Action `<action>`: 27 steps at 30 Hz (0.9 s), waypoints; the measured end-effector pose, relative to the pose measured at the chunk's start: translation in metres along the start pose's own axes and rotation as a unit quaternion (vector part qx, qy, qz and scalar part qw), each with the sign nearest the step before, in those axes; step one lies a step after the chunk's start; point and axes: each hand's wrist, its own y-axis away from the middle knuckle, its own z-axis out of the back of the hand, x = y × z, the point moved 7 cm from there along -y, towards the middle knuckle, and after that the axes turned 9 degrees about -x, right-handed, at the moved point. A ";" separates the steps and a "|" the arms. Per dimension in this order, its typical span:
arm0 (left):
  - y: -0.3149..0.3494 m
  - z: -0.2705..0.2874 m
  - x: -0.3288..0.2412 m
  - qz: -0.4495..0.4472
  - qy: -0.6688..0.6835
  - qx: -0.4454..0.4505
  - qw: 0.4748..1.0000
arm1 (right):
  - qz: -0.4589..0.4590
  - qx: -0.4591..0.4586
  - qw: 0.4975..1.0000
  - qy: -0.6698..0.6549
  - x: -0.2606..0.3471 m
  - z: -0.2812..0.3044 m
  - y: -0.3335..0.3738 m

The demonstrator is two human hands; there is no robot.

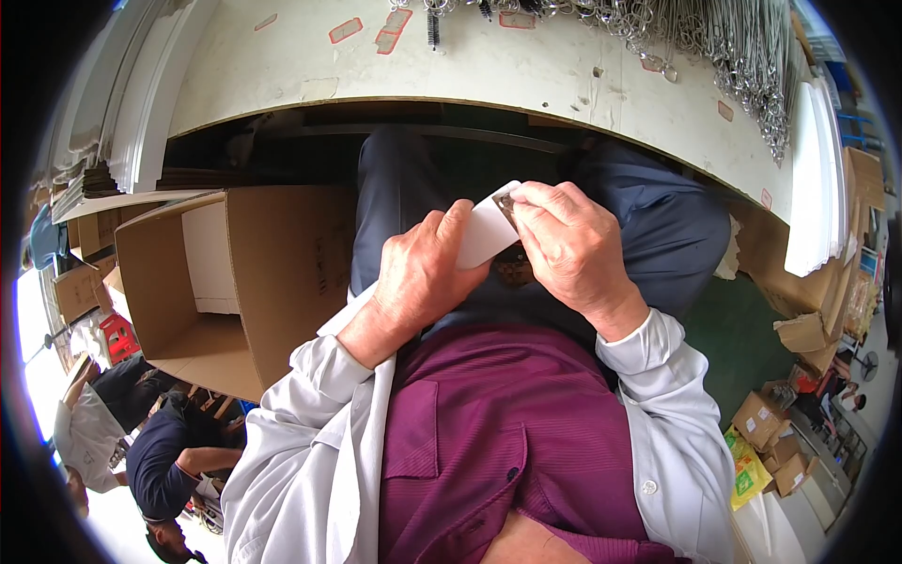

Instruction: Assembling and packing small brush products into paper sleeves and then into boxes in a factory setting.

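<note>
- Left hand [423, 277] kinda curled round a white strip [486, 235];
- right hand [573, 249] pinching that strip's far end;
- cardboard box [287, 273] left of left hand; table [376, 70] beyond both

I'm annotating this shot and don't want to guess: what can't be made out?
Head view:
- Dark patch at the white piece's end: partly covered by the right hand.
- White piece's middle: behind the left hand.
- Wire bundle's top: cut off by the upper edge.
- Far-right person's activity: too small.
</note>
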 end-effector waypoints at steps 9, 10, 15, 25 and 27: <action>0.000 -0.002 0.000 0.018 0.004 0.016 1.000 | 0.035 0.042 0.998 0.010 0.000 -0.005 0.004; 0.001 -0.002 0.001 0.023 0.005 0.019 1.000 | 0.040 0.042 0.998 0.009 0.000 -0.005 0.005; 0.001 -0.002 0.002 0.037 0.012 0.028 0.999 | 0.039 0.025 0.999 -0.007 0.001 -0.004 0.002; 0.002 -0.005 0.005 0.041 0.026 0.037 0.998 | 0.069 0.085 0.994 -0.007 0.000 -0.007 0.002; 0.002 -0.005 0.005 0.044 0.025 0.041 0.998 | 0.074 0.095 0.993 -0.011 0.001 -0.007 0.000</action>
